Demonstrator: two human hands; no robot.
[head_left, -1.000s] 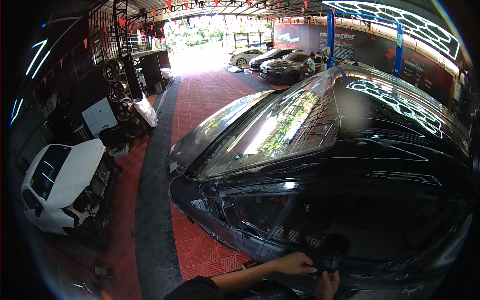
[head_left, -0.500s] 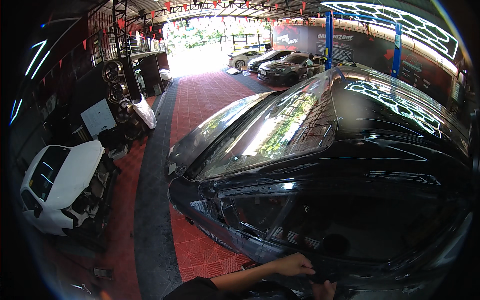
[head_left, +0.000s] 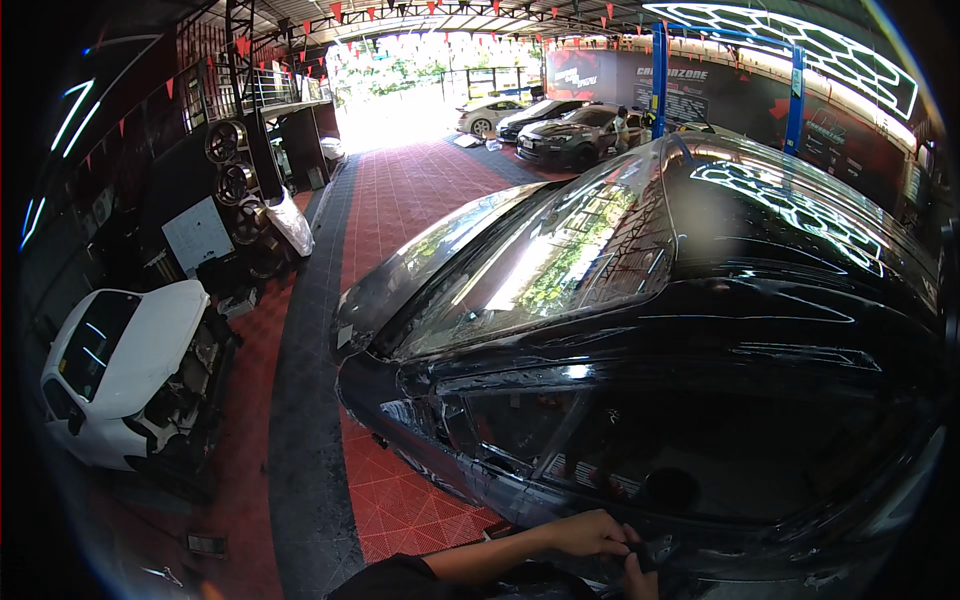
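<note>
A glossy black car fills the right side, its side window and door facing me. At the lower edge of that window, my left hand is closed, fingers bent and pinched together. Right beside its fingertips is my right hand, also closed, with its thumb pointing up. Something small and dark shows at the fingertips against the door; I cannot make out what it is. Much of my right hand is cut off low in the picture, and its forearm is out of sight.
To the left stands a white car with its front end stripped open. Wheels hang on a rack behind it. Red and dark grey tiles cover the floor. Farther back are parked cars, blue lift posts and a person.
My right hand has risen and moved left to meet my left hand, which has shifted slightly. The person by the far cars shows more fully.
</note>
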